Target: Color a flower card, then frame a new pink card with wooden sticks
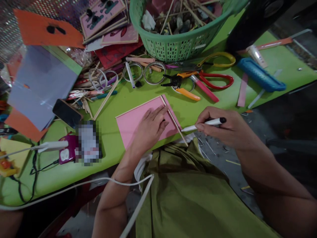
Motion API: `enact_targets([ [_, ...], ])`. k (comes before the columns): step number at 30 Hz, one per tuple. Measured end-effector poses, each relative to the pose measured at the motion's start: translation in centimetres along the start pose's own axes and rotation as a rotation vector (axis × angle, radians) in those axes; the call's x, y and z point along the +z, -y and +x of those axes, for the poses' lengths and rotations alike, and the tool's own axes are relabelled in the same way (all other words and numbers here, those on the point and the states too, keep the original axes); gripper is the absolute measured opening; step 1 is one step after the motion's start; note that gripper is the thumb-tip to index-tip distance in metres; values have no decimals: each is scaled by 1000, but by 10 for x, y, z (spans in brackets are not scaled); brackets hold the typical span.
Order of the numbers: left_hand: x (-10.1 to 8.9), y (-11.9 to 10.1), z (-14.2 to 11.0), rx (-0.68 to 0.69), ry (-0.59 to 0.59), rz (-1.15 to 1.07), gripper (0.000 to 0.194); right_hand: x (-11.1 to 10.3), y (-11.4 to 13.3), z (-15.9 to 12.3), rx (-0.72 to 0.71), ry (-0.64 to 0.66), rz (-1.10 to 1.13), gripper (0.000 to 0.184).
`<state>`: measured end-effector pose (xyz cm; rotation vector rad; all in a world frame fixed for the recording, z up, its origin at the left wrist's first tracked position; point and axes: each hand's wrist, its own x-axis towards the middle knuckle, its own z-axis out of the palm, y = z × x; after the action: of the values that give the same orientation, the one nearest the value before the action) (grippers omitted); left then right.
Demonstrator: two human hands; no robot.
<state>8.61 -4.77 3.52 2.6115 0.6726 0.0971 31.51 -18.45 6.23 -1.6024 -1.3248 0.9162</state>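
Note:
A pink sheet [132, 127] lies at the table's front edge, with one thin wooden stick [138, 106] along its far edge. A second wooden stick [174, 119] runs down near its right side and sticks out past the front edge; a dark line shows beside it. My left hand [152, 125] rests flat on the sheet, fingers stretched out, the fingertips touching the second stick. To the right, my right hand [220, 127] is closed around a white marker [209, 123] with a black end. The marker's tip is close to the stick's lower end; whether it touches cannot be told.
Behind the sheet lie orange pruning shears [185, 84], red-handled scissors [215, 81], tape rolls [155, 73] and a green basket [170, 43]. A blue tool [261, 74] sits right. Phones [66, 112], a purple power bank [68, 148] and a white cable [99, 180] are left.

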Motion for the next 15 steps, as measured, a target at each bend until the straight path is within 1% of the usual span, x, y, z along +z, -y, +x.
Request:
enact_targets([
  [5, 4, 4, -1, 14, -39, -49, 59, -4, 3, 0, -67, -87, 87, 12],
  [8, 5, 5, 0, 45, -142, -160, 58, -3, 3, 2, -115, -175, 179, 10],
  [10, 4, 4, 0, 58, -249, -279, 57, 1, 5, 6, -163, -238, 278, 10],
  [12, 2, 3, 0, 15, -334, -439, 58, 7, 10, 13, -204, -278, 383, 14],
  [15, -3, 1, -4, -102, -382, -729, 60, 20, 20, 26, -237, -302, 468, 20],
])
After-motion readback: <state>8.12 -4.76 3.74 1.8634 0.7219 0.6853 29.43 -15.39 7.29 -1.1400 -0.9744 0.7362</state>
